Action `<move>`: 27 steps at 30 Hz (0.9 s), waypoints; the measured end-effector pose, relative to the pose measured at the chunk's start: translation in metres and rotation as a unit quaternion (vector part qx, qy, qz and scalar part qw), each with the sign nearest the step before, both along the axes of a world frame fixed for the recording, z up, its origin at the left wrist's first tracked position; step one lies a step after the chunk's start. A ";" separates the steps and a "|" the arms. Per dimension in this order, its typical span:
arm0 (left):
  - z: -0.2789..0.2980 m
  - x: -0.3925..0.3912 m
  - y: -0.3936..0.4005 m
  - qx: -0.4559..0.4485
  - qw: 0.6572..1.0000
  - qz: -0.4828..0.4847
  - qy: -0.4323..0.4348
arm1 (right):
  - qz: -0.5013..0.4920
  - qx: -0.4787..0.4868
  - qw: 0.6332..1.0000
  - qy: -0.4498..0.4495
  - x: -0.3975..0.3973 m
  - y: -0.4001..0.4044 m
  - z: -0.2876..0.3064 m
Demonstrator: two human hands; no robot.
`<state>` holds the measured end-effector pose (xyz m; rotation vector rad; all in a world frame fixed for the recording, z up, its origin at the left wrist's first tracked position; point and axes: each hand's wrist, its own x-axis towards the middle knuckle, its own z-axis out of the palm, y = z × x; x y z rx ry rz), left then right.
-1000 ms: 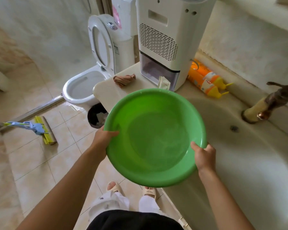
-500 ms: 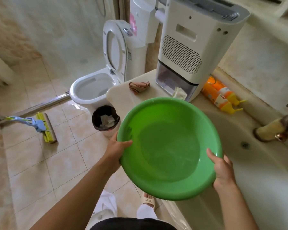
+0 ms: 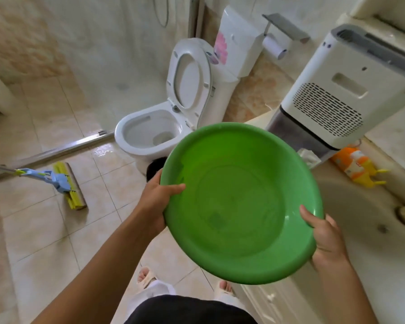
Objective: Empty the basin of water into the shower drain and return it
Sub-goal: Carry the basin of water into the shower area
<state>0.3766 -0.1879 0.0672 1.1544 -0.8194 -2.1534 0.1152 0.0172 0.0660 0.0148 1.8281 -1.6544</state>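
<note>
You hold the green basin [image 3: 241, 202] in the air just beside the sink counter [image 3: 360, 242], partly over its edge and partly over the floor tiles, and its glossy round inside shows only a thin film of wet. Your left hand [image 3: 158, 202] clamps the rim on the side away from the counter, thumb lying inside. Your right hand [image 3: 326, 239] grips the counter-side rim, fingers curled beneath.

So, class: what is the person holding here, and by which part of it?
A green basin, held by its rim on opposite sides: the left hand grips the left edge and the right hand the right edge, thumbs inside.
</note>
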 end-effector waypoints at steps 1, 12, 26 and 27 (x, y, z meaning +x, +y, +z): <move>0.003 0.015 -0.013 0.002 1.000 0.003 0.005 | 0.008 -0.007 1.000 -0.009 0.012 -0.016 0.003; 0.009 0.155 -0.115 0.007 0.985 0.174 -0.001 | 0.174 -0.055 0.983 -0.018 0.106 -0.223 0.035; 0.039 0.250 -0.245 -0.028 0.936 0.351 -0.021 | 0.399 -0.101 0.911 -0.029 0.189 -0.487 0.050; 0.041 0.254 -0.254 -0.021 0.933 0.359 -0.023 | 0.410 -0.105 0.905 -0.034 0.194 -0.504 0.052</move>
